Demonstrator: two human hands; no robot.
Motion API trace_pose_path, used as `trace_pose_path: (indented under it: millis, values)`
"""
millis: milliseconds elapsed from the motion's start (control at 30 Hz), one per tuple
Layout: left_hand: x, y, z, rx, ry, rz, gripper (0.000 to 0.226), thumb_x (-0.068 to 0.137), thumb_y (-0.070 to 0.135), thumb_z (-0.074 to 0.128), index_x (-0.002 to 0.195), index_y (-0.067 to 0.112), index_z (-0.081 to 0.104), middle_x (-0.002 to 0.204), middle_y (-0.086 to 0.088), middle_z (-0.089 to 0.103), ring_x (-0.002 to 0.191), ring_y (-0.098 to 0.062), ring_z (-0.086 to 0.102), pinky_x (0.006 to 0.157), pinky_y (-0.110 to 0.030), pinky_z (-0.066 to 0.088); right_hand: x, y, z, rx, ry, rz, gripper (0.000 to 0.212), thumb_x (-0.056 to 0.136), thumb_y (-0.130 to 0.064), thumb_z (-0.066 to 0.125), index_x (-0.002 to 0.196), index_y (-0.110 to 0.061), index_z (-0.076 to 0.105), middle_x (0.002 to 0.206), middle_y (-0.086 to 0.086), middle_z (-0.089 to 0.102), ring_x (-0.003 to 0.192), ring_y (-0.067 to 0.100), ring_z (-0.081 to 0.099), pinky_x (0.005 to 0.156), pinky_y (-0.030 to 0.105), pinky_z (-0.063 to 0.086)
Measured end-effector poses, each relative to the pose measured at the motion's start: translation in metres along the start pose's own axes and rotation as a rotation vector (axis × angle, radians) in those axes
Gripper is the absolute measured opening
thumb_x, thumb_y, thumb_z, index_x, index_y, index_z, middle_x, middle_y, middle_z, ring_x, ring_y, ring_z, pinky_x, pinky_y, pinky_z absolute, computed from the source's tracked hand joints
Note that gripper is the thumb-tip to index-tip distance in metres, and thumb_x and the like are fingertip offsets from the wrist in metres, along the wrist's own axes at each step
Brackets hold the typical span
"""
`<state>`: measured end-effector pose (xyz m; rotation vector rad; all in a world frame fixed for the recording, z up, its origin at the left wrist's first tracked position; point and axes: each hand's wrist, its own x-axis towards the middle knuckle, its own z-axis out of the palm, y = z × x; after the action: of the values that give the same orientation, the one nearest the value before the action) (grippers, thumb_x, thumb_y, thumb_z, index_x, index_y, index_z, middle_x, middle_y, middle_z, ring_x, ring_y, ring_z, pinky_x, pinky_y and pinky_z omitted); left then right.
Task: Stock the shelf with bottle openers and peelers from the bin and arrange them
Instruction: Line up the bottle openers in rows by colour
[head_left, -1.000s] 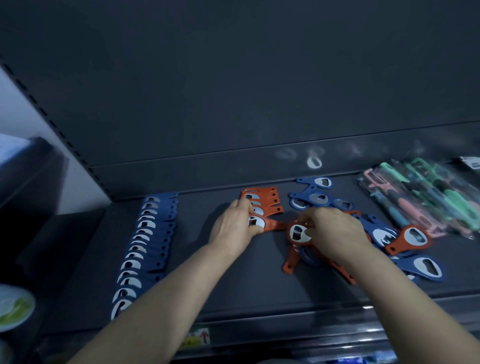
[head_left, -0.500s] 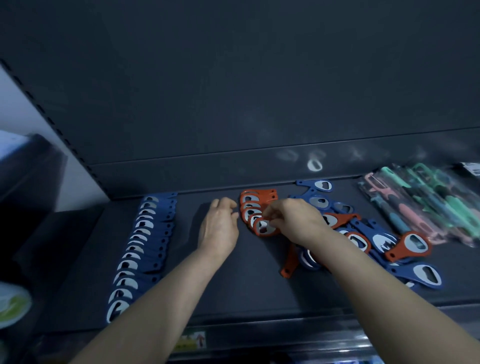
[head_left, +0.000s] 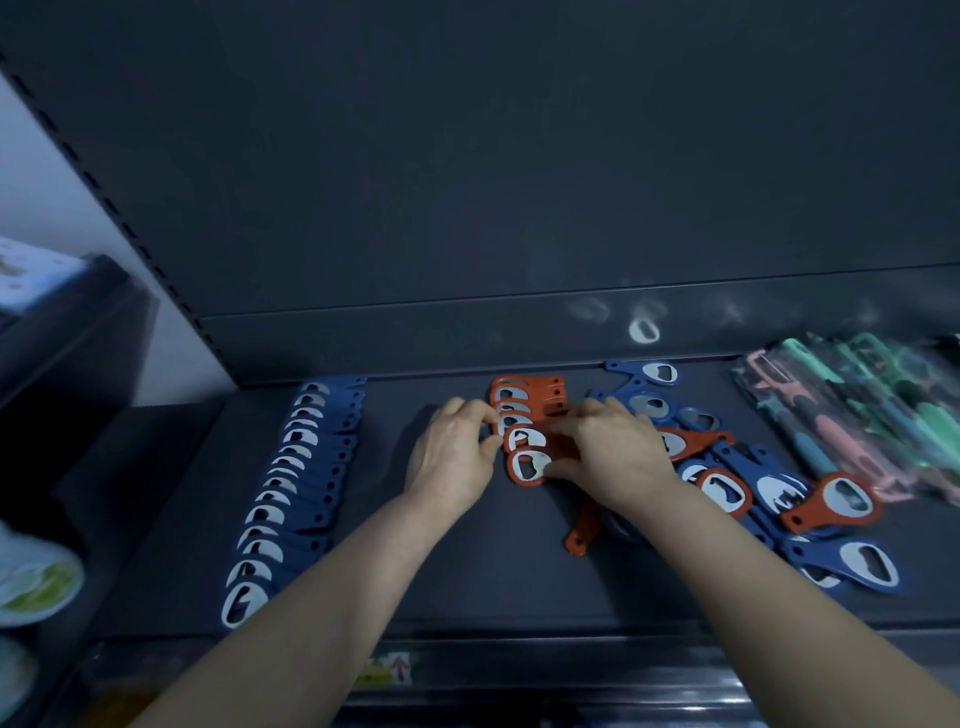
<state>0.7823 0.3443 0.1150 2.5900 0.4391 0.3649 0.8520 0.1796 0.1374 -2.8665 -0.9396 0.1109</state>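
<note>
The coming move turns on the nearest orange opener (head_left: 529, 467), which lies between the two hands. Its round head points toward the left hand (head_left: 452, 462) and its handle runs off to the right, under the right hand (head_left: 615, 457). That long axis lies crosswise to the orange row (head_left: 524, 402), which steps away from both hands toward the back of the shelf (head_left: 467, 582), each head overlapping the one behind it.

The right hand lies curled over the handles at the near end of the row, its thumb against the right rim of the nearest head. It appears to pinch that opener by its handle, though the handle itself is hidden beneath the fingers. The left hand holds nothing. Its fingers are loosely bent, and their tips rest against the left edge of the heads just beyond the nearest one, acting as a stop.

To square the piece, I judge the right hand should push it leftward along its own axis until its head lines up with the others against the left fingertips.

The loose pile (head_left: 769, 488) of blue and orange openers lies just to the right of the right hand, so that hand is the nearer one for the next pick. One orange handle (head_left: 582, 530) pokes out from under the right wrist. The finished blue row (head_left: 296, 478) lies well left of the left hand, and the packaged peelers (head_left: 852, 415) lie beyond the pile, furthest right.
</note>
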Motion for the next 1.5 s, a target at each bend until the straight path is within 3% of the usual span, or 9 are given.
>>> trace_pose_path:
  millis: [200,300,367,467,567,733,1033,1500]
  values:
    - [0.004,0.003,0.003,0.001,-0.007,-0.015,0.02,0.091,0.023,0.062,0.112,0.02,0.062,0.113,0.003,0.056,0.101,-0.017,0.058,0.082,-0.038,0.053,-0.004,-0.01,0.004,0.017,0.032,-0.029,0.05,0.082,-0.063,0.056,0.126,-0.039,0.057,0.122,-0.004,0.053,0.118,0.02,0.042,0.095,0.038,0.034]
    - [0.006,0.003,0.001,0.062,0.004,0.023,0.025,0.095,0.018,0.054,0.119,0.02,0.06,0.12,0.003,0.055,0.113,-0.017,0.05,0.087,-0.035,0.049,-0.001,-0.006,0.002,0.064,0.051,-0.074,0.071,0.08,-0.057,0.062,0.142,-0.034,0.038,0.137,-0.005,0.045,0.127,0.019,0.036,0.102,0.038,0.031]
    - [0.008,0.003,-0.001,0.098,-0.003,0.047,0.031,0.097,0.017,0.049,0.127,0.019,0.056,0.129,0.002,0.053,0.119,-0.017,0.044,0.093,-0.034,0.046,0.005,-0.001,0.0,0.075,-0.006,-0.111,0.087,0.082,-0.052,0.064,0.151,-0.026,0.019,0.155,-0.002,0.024,0.142,0.019,0.019,0.112,0.039,0.023]
    - [0.011,0.002,0.0,0.137,-0.132,0.075,0.049,0.1,0.028,0.044,0.147,0.02,0.034,0.154,0.001,0.03,0.14,-0.018,0.026,0.112,-0.036,0.031,0.019,0.007,0.0,0.027,-0.175,-0.161,0.102,0.085,-0.059,0.057,0.153,-0.017,-0.006,0.16,-0.001,-0.012,0.146,0.014,-0.016,0.121,0.039,-0.001]
    - [0.016,0.002,0.001,0.239,-0.37,0.148,0.068,0.101,0.044,0.034,0.155,0.019,0.001,0.162,0.004,-0.007,0.148,-0.012,-0.01,0.122,-0.04,0.005,0.034,0.014,0.001,-0.046,-0.33,-0.195,0.111,0.081,-0.074,0.044,0.149,-0.014,-0.019,0.156,0.001,-0.026,0.142,0.014,-0.029,0.119,0.041,-0.01]
    - [0.021,-0.002,0.005,0.394,-0.546,0.184,0.072,0.1,0.055,0.019,0.153,0.017,-0.012,0.159,0.004,-0.02,0.145,-0.009,-0.021,0.121,-0.041,-0.007,0.05,0.022,0.004,-0.182,-0.439,-0.211,0.111,0.077,-0.084,0.026,0.148,-0.013,-0.021,0.156,0.004,-0.028,0.141,0.014,-0.03,0.117,0.041,-0.016]
    - [0.027,-0.027,-0.011,0.484,-0.548,0.193,0.07,0.101,0.052,0.018,0.152,0.014,-0.012,0.161,0.0,-0.015,0.147,-0.011,-0.016,0.12,-0.039,-0.009,0.062,-0.006,0.016,-0.201,-0.416,-0.246,0.11,0.074,-0.085,0.011,0.148,-0.01,-0.021,0.157,0.006,-0.024,0.142,0.016,-0.028,0.117,0.042,-0.016]
    - [0.027,-0.088,-0.05,0.501,-0.564,0.117,0.071,0.101,0.053,0.017,0.152,0.013,-0.014,0.16,-0.001,-0.018,0.146,-0.012,-0.018,0.12,-0.04,-0.012,0.092,-0.077,0.024,-0.195,-0.42,-0.313,0.107,0.079,-0.083,0.02,0.148,-0.011,-0.022,0.157,0.006,-0.025,0.142,0.016,-0.028,0.118,0.043,-0.014]
